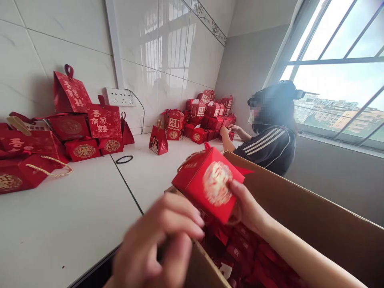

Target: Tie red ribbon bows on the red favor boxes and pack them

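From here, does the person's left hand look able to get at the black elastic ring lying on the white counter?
Probably yes: the left hand is empty and bare white counter leads to the black elastic ring.

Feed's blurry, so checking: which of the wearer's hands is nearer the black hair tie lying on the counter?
Left. The left hand is below the black hair tie, at the cardboard box edge. The right hand is farther right, holding the red gift box.

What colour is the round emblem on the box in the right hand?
Gold, on the red box held by the right hand; head view.
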The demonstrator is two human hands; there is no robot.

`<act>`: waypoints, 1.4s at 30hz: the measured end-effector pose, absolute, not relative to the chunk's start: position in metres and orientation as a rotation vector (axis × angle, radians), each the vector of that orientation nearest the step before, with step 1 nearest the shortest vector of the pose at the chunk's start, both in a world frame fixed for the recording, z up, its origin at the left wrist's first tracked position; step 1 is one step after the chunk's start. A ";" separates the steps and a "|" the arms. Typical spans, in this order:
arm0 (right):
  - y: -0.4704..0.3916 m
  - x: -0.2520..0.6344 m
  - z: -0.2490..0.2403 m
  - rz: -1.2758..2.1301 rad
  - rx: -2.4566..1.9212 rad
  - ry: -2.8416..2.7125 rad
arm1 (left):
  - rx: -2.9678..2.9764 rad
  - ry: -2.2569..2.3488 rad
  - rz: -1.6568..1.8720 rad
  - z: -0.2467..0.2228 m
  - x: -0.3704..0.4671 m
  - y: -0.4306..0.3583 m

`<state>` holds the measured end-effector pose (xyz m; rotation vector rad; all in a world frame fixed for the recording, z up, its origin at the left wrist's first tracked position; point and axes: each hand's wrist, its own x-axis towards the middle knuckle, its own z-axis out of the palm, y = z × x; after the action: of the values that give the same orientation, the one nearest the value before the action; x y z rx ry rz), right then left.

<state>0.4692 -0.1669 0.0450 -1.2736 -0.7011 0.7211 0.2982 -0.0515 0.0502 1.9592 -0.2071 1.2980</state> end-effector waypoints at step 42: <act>-0.195 0.480 0.045 0.743 -1.407 -0.611 | 2.117 0.139 1.634 0.045 0.332 -0.033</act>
<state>0.4803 -0.1951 0.0453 -1.4072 -0.6107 0.7431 0.3315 -0.0335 0.0455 2.1173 0.1388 1.6339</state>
